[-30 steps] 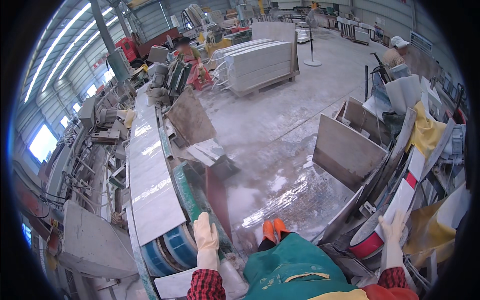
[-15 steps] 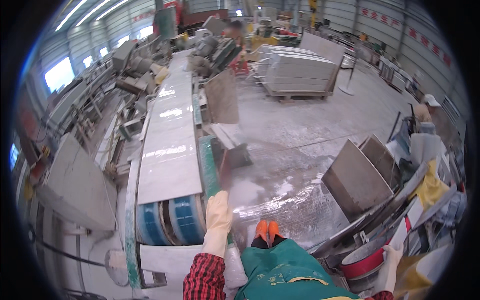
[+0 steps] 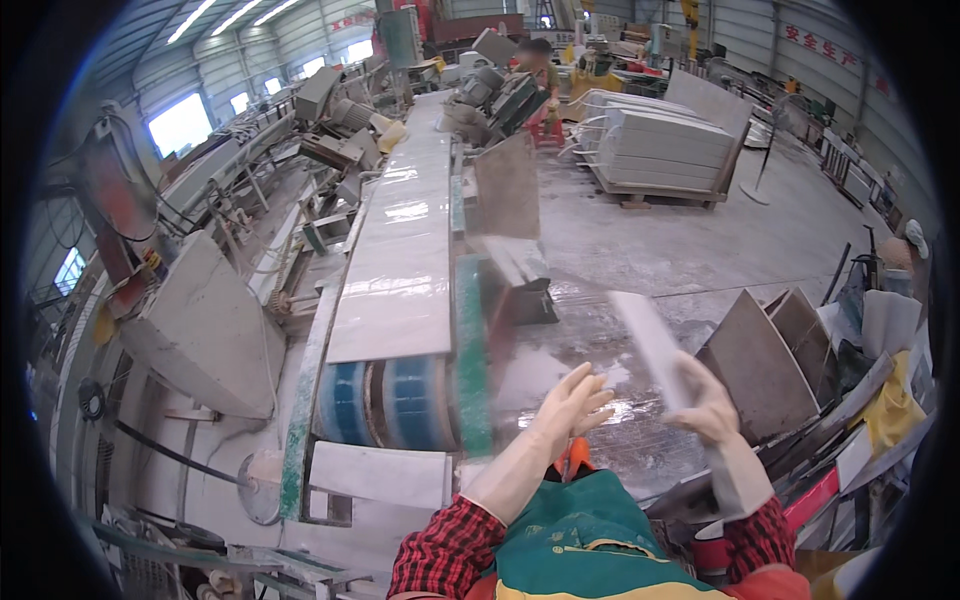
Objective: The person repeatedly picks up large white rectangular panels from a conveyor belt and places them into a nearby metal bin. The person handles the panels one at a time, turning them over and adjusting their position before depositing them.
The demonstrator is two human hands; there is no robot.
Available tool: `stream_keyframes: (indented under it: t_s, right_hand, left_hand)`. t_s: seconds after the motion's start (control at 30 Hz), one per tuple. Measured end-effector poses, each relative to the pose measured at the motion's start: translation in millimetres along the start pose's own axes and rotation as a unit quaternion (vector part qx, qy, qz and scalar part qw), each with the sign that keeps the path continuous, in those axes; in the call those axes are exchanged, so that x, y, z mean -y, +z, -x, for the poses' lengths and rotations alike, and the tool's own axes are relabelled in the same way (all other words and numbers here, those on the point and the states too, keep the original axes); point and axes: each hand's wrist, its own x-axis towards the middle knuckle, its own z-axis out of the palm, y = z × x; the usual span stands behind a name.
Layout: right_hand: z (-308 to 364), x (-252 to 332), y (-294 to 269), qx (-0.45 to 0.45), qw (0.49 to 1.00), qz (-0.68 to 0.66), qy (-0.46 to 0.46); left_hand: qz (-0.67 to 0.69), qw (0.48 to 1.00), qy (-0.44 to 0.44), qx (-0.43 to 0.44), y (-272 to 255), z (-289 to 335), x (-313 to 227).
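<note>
Both hands wear pale cream rubber gloves. My right hand [image 3: 708, 402] grips the lower end of a flat white strip [image 3: 642, 332], which tilts up and to the left over the wet floor. Motion blurs the strip, and its material is hard to tell. My left hand [image 3: 572, 408] is raised in front of my green apron [image 3: 590, 520], fingers stretched out and holding nothing. To its left runs a conveyor with blue rollers [image 3: 395, 402] and a green side rail [image 3: 472, 360]. White wet slabs [image 3: 395, 270] lie in a line along the conveyor.
Brown-grey boards [image 3: 762, 365] lean at the right beside piled scraps and a yellow cloth [image 3: 892, 408]. Farther off, a stack of white slabs [image 3: 660, 150] rests on a pallet. A large grey panel [image 3: 215, 330] stands left of the conveyor. Another person [image 3: 540, 65] is at the far end.
My right hand has brought the white strip up from the scrap pile toward the middle. My left hand has left the conveyor's side and moved right, opening out. The view has turned left.
</note>
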Motion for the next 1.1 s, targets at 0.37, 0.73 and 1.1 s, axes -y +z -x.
stream_keyframes:
  t_s: [0.37,0.73,1.1]
  right_hand:
    - [-75.2,64.0,234.7,0.322,0.757,0.39,-0.415]
    - [-74.2,-63.2,36.1,0.14,0.896,0.397,-0.142]
    - [94.3,-155.7,-201.0,-0.192,0.954,0.198,0.115]
  left_hand:
    - [0.222,0.882,0.287,-0.302,-153.2,67.0,-34.9]
    - [0.247,0.811,0.298,-0.439,-255.4,47.8,-58.8]
    - [0.237,0.81,0.291,-0.45,-261.9,11.9,-73.3]
